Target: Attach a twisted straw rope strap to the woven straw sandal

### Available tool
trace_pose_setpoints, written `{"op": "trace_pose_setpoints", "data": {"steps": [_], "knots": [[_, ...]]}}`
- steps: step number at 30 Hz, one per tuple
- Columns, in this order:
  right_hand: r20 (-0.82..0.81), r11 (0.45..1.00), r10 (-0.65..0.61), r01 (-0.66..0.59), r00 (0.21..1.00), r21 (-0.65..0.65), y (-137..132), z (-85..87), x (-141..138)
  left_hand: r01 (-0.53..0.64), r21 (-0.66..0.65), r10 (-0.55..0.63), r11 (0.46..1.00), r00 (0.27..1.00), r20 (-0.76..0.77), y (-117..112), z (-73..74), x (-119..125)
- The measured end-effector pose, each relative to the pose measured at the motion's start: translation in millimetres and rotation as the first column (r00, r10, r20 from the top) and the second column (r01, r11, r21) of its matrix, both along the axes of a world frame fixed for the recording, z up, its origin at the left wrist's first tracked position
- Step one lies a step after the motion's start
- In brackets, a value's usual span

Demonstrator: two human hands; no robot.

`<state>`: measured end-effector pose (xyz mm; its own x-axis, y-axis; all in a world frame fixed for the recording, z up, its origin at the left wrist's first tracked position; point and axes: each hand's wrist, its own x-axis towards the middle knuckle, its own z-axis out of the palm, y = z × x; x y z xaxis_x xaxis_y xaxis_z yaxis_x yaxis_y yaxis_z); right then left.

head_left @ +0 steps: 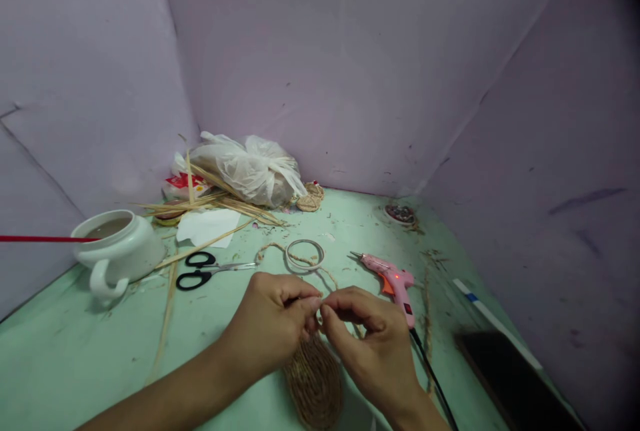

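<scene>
Both my hands meet low in the middle of the green table (75, 351). My left hand (273, 324) is closed in a pinch on the top of a flat oval piece woven of jute cord (315, 384) that lies under my hands. Fingertip to fingertip with it, my right hand (373, 344) is closed too, pinching the loose jute cord (300, 259) where it meets the oval. The cord trails away past a white ring (305, 254). A pink glue gun (393, 281) with a lit red lamp lies just right of my right hand.
Black-handled scissors (203, 271) lie left of the ring. A white cup (117, 247) with brown liquid stands at far left with a red stick (45, 239) across it. A plastic bag (250, 167), straw strips (215, 204), white paper (207, 225) sit behind. A dark slab (515, 384) lies right.
</scene>
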<state>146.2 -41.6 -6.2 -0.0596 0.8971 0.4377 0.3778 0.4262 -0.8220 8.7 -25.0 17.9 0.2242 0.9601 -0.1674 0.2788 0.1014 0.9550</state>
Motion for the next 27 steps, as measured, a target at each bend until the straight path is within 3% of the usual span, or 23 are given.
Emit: {"op": "trace_pose_setpoints", "data": {"steps": [9,17,22,27], "knots": [[-0.037,0.995,0.012,-0.015,0.999,-0.094,0.2,-5.2,-1.6,0.06,0.254,-0.017,0.965,0.985,-0.17,-2.9,-2.8,-2.6],[-0.098,0.977,-0.002,-0.019,0.995,-0.215,2.6,-6.8,-2.0,0.061,0.171,-0.044,0.983,0.994,-0.103,-1.0,-6.7,-3.1],[-0.098,0.983,0.023,-0.04,0.995,-0.178,0.4,-3.2,-1.4,0.032,0.168,-0.015,0.985,0.994,-0.106,-1.8,-3.1,-2.4],[-0.054,0.995,-0.001,-0.004,0.999,-0.097,0.0,-4.8,-2.4,0.044,0.262,0.0,0.964,0.986,-0.165,-4.0,-6.0,-1.0]]}}
